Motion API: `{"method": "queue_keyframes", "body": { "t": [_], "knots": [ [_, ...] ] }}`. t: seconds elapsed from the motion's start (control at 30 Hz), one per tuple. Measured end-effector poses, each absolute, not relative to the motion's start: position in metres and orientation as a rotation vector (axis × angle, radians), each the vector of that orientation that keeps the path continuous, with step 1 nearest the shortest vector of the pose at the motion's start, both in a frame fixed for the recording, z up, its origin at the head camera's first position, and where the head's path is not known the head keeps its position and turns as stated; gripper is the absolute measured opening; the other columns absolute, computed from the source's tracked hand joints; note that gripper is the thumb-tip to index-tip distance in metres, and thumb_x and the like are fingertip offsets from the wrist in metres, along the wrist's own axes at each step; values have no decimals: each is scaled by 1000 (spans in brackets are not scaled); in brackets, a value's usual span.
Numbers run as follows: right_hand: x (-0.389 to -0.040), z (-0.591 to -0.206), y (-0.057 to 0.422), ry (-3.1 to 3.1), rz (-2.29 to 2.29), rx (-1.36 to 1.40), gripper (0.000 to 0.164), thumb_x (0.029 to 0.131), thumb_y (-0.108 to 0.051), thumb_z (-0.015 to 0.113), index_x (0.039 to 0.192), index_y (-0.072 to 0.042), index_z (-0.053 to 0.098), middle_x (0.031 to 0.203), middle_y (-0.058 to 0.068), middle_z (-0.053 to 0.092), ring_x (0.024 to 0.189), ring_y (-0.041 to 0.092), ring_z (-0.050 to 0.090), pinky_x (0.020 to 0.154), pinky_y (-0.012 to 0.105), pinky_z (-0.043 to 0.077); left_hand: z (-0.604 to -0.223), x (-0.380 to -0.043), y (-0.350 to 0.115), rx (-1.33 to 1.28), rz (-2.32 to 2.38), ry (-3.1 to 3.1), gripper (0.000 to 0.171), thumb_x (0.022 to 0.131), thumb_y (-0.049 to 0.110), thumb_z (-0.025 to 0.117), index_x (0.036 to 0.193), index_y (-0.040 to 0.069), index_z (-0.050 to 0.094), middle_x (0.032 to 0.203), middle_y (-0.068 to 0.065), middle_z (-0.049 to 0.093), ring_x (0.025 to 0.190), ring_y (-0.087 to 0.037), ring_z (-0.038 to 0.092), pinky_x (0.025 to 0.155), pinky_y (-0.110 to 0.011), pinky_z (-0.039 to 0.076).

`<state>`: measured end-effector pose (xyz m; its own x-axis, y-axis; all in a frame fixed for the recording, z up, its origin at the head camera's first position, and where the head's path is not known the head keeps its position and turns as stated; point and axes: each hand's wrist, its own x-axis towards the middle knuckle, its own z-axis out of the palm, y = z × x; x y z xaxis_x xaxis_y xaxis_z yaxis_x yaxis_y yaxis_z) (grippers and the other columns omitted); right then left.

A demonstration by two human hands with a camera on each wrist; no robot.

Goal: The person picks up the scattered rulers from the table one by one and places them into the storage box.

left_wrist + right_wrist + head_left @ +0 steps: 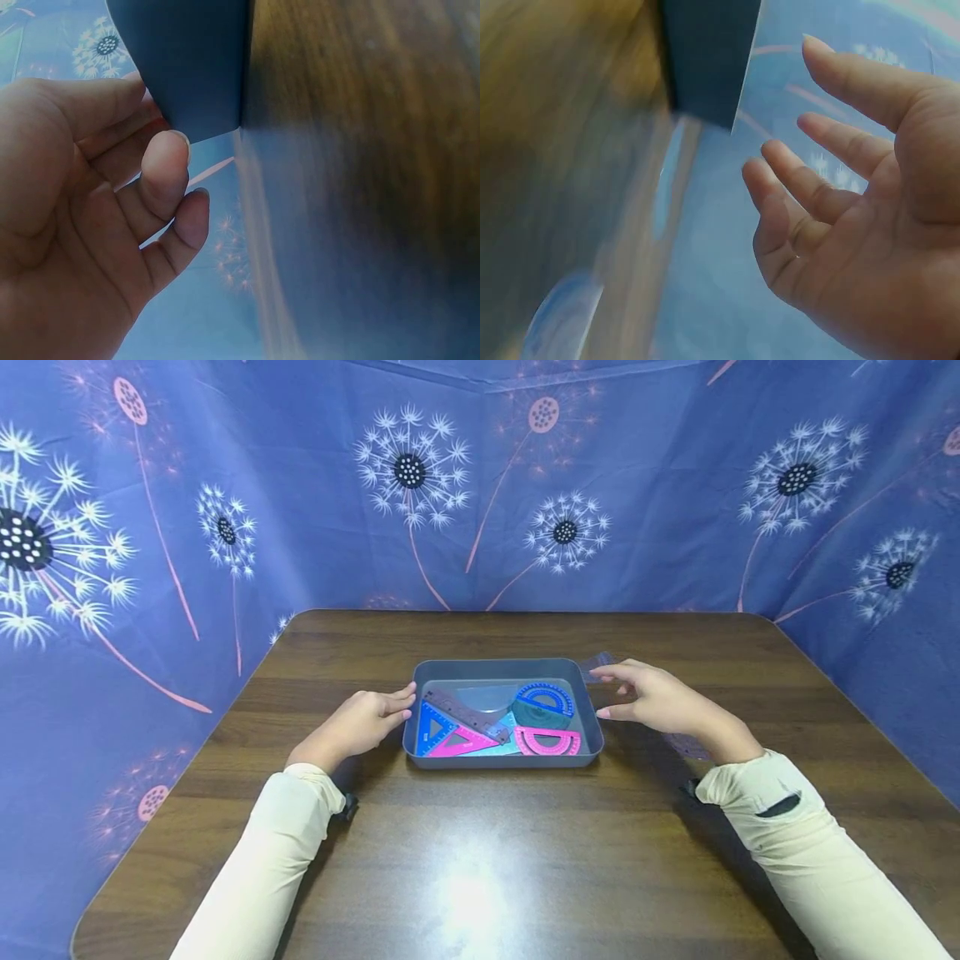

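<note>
A dark grey tray (504, 762) stands mid-table with drawing tools in it. Inside are a purplish ruler (468, 714), a blue set square (432, 727), a pink set square (461, 742), a blue protractor (546, 697), a dark green protractor (542, 717) and a pink protractor (548, 742). A light teal piece (507, 745) lies partly covered. My left hand (363, 718) touches the tray's left side with its fingertips, fingers loosely bent. At the right side, my right hand (654, 696) is spread beside the wall, holding nothing; the right wrist view shows a gap.
Behind the right fingertips lies a see-through purplish piece (597, 662), partly hidden. Another see-through piece (686, 745) shows beneath the right wrist. The brown wooden table (360, 877) has rounded corners, and a blue dandelion-print cloth (645, 452) hangs around it.
</note>
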<state>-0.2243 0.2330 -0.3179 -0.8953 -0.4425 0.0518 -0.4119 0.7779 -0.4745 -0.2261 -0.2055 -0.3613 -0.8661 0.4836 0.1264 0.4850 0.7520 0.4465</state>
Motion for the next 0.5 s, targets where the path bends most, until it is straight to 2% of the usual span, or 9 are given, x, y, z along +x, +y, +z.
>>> {"method": "queue_keyframes", "body": {
  "t": [0.07,0.23,0.27,0.4,0.5],
  "knots": [
    [-220,-319,245,2908,-753,-664,64,89,-27,77,143,-6,52,133,21,56,109,34,56,88,50,48,-362,-227,-206,-808,-759,-2936,38,102,16,58,136,1,57,148,-6,47,133,-34,46,103,-47,45],
    [-214,-323,271,2905,-738,-609,71,89,-29,77,147,-3,46,136,26,53,118,46,54,95,60,44,-364,-227,-208,-805,-767,-2941,38,102,16,57,137,1,56,149,-7,47,131,-35,49,98,-45,47],
    [-213,-324,277,2899,-733,-599,73,89,-29,77,148,-2,44,137,28,51,120,49,53,96,62,43,-364,-227,-208,-803,-773,-2945,38,102,17,57,137,1,56,149,-6,46,128,-35,53,97,-44,47],
    [-207,-330,300,2865,-702,-559,80,87,-28,78,150,3,39,141,32,44,126,54,45,99,66,39,-366,-228,-207,-812,-777,-2945,38,102,17,57,137,1,56,149,-6,46,126,-35,55,94,-43,48],
    [-204,-337,317,2814,-668,-546,85,85,-31,80,148,6,38,143,35,39,130,56,36,101,70,32,-365,-229,-207,-805,-772,-2946,38,102,17,57,137,1,56,149,-6,46,114,-34,64,92,-42,49]
  ]
}}
